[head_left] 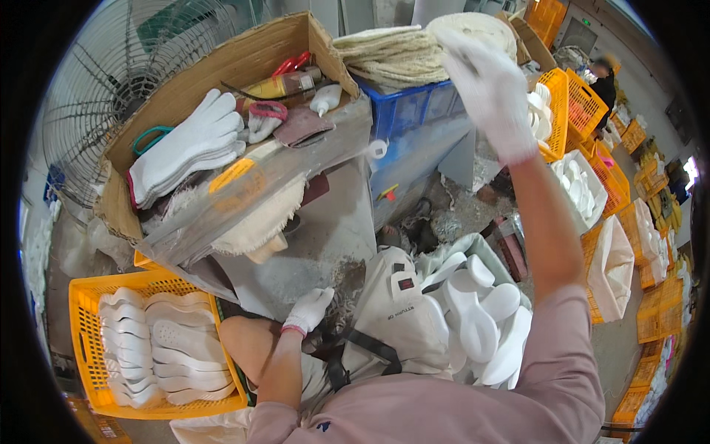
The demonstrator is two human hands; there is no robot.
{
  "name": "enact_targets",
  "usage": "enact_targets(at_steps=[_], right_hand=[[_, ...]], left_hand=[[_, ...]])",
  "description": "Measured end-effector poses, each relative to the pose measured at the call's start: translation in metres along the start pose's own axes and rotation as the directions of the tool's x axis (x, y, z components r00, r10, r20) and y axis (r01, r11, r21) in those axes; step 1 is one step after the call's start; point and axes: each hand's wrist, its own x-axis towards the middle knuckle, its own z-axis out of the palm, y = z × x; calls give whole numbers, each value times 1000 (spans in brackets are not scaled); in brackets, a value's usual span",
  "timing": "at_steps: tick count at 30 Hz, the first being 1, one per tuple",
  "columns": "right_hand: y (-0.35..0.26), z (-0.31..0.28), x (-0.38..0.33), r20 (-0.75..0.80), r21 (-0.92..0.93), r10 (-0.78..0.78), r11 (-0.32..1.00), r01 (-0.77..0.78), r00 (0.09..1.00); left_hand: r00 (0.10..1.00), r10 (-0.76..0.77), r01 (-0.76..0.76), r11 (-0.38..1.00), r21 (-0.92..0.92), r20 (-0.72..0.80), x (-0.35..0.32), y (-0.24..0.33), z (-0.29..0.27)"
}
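Both my hands wear white knit gloves. My right hand (484, 92) is raised at the upper right, fingers stretched out over the edge of a pale round pad (482, 31). Just left of its fingertips lies a stack of cream fabric discs (392, 58) on top of a blue crate (403, 111). Low down, my left hand (309, 309) is at the near edge of a grey metal machine housing (296, 270). Its fingers are curled; the palm side is hidden. Between my arms, white shoe soles (473, 314) fill a bag, beside the beige apron (399, 311) on my lap.
A cardboard box (122, 159) holds stacked gloves (185, 148), red-handled scissors (292, 64) and a small white bottle (325, 98). An orange basket (81, 333) of white soles stands at left. A wire fan guard (96, 81) is behind. Orange crates (588, 100) and a person (605, 85) are at right.
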Motion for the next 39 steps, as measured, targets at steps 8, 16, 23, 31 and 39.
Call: enact_targets(at_steps=[8,16,23,31,39], right_hand=[[41,123,115,722,24,32,997,-71,691],[52,57,112,434,533,389,616,-580,813],[25,92,71,348,65,-99,995,81,932],[49,79,111,379,-389,-155,868,309,912],[-76,-167,-218,504,-105,59,994,-7,862]], left_hand=[[1000,-22,21,981,-192,-5,9,4,-7],[997,41,-55,971,-231,-64,14,7,-15],[992,119,-115,986,-119,30,34,1,13],[995,-63,25,900,-436,-72,32,-26,2],[979,92,18,855,-518,185,42,-2,16]])
